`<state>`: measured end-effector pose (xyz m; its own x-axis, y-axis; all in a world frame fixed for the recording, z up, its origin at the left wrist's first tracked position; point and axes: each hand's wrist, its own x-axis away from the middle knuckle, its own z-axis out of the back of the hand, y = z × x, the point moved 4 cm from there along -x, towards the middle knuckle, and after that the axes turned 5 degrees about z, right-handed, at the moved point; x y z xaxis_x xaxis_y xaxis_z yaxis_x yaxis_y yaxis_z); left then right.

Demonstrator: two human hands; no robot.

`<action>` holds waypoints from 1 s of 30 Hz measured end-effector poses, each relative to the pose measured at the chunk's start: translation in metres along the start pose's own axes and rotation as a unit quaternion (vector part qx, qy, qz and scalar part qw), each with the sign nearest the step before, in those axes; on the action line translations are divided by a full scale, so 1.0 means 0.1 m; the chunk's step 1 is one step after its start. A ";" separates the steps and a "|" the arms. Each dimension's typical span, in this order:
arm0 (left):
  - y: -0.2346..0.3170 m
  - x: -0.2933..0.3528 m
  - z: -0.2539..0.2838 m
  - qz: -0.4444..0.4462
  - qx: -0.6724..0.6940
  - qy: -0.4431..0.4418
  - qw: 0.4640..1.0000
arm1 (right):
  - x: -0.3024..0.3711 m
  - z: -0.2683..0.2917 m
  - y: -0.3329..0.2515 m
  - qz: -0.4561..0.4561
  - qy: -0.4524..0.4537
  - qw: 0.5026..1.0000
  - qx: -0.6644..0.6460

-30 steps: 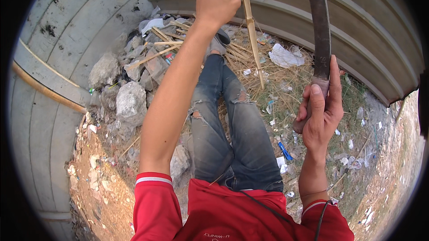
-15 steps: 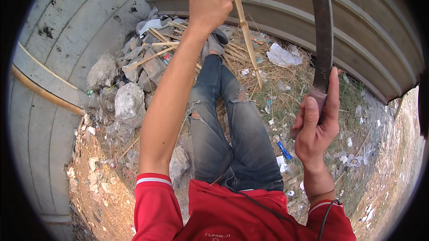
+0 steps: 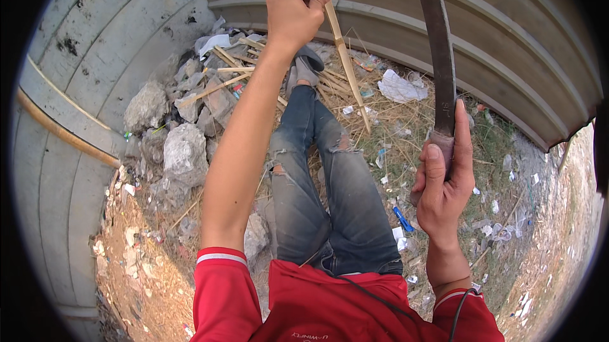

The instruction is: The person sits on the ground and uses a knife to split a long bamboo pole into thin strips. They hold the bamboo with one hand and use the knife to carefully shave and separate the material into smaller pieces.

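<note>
Bamboo strip (image 3: 342, 53), then: where exactly do you have it?

Raised in front of me, aslant, in my left hand (image 3: 295, 17). The upper end runs out of view; the lower one hangs over the ground (image 3: 406, 171), towards its far edge, where the corrugated wall (image 3: 507, 56) stands. Whether the tip touches down I cannot tell.

How do you expect it to handle?

Light, I'd judge, stiff but a little springy along its length, and dry enough not to slip. The thin edges could leave splinters, so a pinch across the flat faces seems the best hold.

And your fingers?

On the left they are closed in a pinch on the strip, above its joint. On my right hand (image 3: 446, 180) they wrap the handle of a machete (image 3: 439, 50), the index one laid straight beside the blade, which is apart from the strip.

What does the strip look like?

Pale straw-yellow, long and narrow, with a joint partway down and a tapering lower end.

Anything around it?

Loose sticks (image 3: 222, 86) near the ground's far left corner, beside grey rocks (image 3: 185, 153); a white scrap (image 3: 403, 86) near the far edge.
</note>
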<state>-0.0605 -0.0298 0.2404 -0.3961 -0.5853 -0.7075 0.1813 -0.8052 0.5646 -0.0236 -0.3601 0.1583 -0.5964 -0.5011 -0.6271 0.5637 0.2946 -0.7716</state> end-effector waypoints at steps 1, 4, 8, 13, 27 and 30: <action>0.03 0.00 -0.02 0.001 0.008 -0.004 1.000 | 0.04 -0.06 0.10 0.027 -0.010 0.999 0.026; 0.06 0.03 -0.05 0.010 0.031 -0.019 0.999 | 0.23 -0.26 0.52 0.017 -0.159 0.971 0.176; -0.09 0.06 0.06 0.026 0.088 -0.051 0.995 | 0.48 -0.09 1.32 -0.270 -0.173 0.945 0.060; -0.23 0.00 0.10 0.038 0.128 -0.089 0.987 | 0.20 -0.11 0.86 -0.304 -0.107 0.943 -0.079; -0.31 0.01 0.08 0.030 0.164 -0.069 0.984 | -0.03 0.13 0.39 -0.289 -0.152 0.941 -0.092; -0.26 0.10 0.09 0.032 0.158 -0.067 0.985 | -0.11 0.09 0.02 -0.199 -0.030 0.962 -0.186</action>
<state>-0.0773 -0.0143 0.2227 -0.5126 -0.5988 -0.6154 -0.0718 -0.6843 0.7256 -0.0111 -0.3611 0.1649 -0.6827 -0.6769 -0.2751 0.0475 0.3346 -0.9411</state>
